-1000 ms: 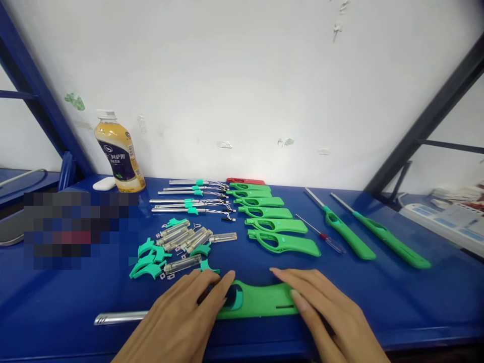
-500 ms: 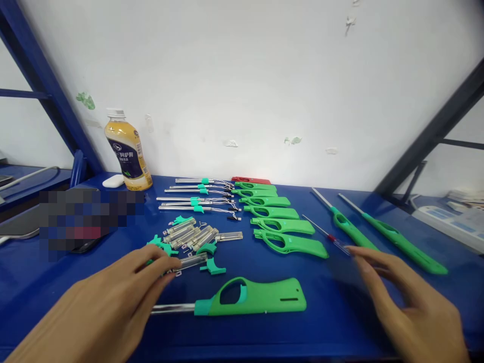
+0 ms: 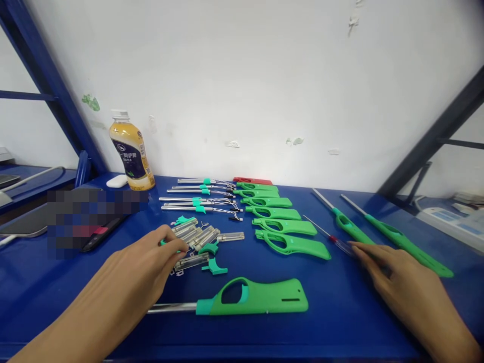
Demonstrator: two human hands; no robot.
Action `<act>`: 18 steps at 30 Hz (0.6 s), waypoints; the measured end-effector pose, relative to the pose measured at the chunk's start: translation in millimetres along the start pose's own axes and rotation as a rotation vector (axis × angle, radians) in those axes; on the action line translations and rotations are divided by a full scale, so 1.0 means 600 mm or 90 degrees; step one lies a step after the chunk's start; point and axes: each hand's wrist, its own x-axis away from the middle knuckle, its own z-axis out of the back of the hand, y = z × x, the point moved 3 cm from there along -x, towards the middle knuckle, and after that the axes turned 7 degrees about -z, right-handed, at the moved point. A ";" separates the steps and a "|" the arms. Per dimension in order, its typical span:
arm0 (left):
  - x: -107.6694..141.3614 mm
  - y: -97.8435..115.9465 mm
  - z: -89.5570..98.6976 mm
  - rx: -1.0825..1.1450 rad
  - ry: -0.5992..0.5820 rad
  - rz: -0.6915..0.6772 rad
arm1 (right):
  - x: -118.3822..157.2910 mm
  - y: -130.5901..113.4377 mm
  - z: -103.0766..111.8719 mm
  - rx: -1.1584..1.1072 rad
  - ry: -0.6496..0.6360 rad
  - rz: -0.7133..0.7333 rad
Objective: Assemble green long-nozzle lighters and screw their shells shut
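My left hand point(image 3: 151, 257) is over the heap of small parts, thumb and fingers pinched together; what lies between the fingertips is hidden. Beside it are several clear fuel tanks point(image 3: 204, 238) and teal triggers point(image 3: 216, 267). My right hand point(image 3: 397, 275) has its fingers closed at the handle end of a thin screwdriver point(image 3: 333, 239) with a red collar and clear handle, which lies on the table. Between the hands, near the front edge, lies an assembled green gas lighter point(image 3: 268, 296) with its metal tube pointing left, partly behind my left arm.
Several green handle shells point(image 3: 291, 244) and a red one point(image 3: 252, 180) form a column. Left of them are metal tubes with wires point(image 3: 183, 207). Two green lighters point(image 3: 408, 247) lie at right. A drink bottle point(image 3: 130, 151) and phone point(image 3: 102, 234) are at left.
My left hand has shifted slightly up and right over the small parts. My right hand's fingers have drawn closer together at the screwdriver handle. The view has moved slightly.
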 end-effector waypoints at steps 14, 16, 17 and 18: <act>-0.024 -0.029 -0.029 0.009 0.032 -0.011 | 0.011 -0.024 0.021 0.021 0.035 -0.020; -0.024 -0.030 -0.030 0.009 0.029 -0.013 | 0.012 -0.025 0.029 0.025 0.055 -0.030; -0.024 -0.030 -0.031 0.009 0.028 -0.014 | 0.012 -0.026 0.033 0.027 0.064 -0.034; -0.025 -0.029 -0.031 0.008 0.029 -0.015 | 0.012 -0.028 0.038 0.027 0.073 -0.035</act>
